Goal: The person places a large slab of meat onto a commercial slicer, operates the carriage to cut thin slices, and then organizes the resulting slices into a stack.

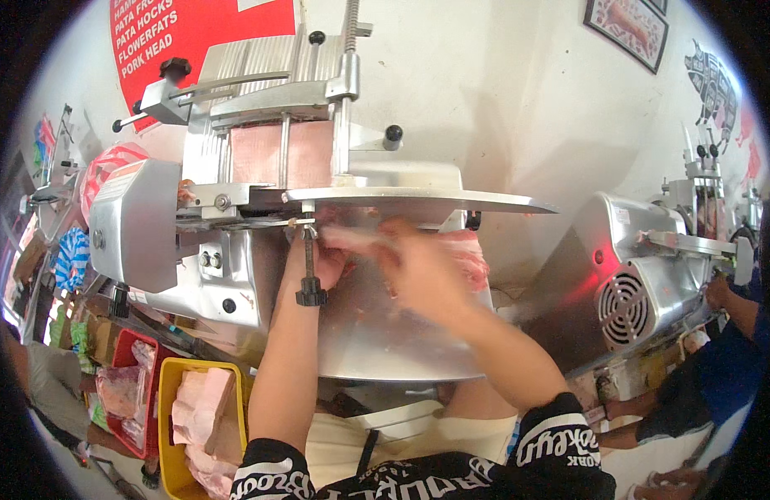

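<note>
A steel meat slicer (235, 192) fills the middle of the view, with a frozen pink meat block (272, 154) clamped upright in its carriage. My left hand (326, 262) reaches under the round blade cover (418, 200), beside a black-knobbed rod (311, 267), and touches thin pink meat slices (351, 239). My right hand (422, 271) is blurred with motion and lies over the slices (472, 258) on the slicer's receiving tray (385, 342). How tightly either hand grips is hard to see.
A yellow crate (170, 433) with pale meat slabs and a red crate (128, 350) with bagged meat stand at lower left. A second slicer (643, 283) stands at right, where another person's arm (735, 304) works. A white wall lies behind.
</note>
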{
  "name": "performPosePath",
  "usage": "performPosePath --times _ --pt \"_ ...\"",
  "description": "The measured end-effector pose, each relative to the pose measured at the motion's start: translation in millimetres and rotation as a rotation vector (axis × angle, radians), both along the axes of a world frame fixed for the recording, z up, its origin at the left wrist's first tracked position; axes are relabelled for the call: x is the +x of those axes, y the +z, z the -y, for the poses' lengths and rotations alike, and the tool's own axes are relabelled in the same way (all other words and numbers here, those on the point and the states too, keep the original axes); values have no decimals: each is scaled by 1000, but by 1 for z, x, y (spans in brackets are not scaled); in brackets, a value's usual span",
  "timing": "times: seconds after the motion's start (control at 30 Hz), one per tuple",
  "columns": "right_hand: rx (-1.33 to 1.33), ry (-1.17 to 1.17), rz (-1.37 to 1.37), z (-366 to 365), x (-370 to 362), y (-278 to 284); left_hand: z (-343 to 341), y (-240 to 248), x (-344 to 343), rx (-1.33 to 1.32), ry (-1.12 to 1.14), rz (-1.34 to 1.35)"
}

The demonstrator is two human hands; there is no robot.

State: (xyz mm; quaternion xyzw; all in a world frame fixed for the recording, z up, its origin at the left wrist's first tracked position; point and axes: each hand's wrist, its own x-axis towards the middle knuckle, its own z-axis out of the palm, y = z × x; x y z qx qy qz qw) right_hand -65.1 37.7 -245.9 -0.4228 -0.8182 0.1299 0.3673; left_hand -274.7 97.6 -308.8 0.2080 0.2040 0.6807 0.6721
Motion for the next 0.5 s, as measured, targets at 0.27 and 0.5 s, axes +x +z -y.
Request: performPosePath --times 0.27,0.5 --pt "46 -529 155 -48 89 -30 8 7 17 -36 13 -185" --pt "433 -501 305 3 56 -10 -5 -2 9 88 99 -121"
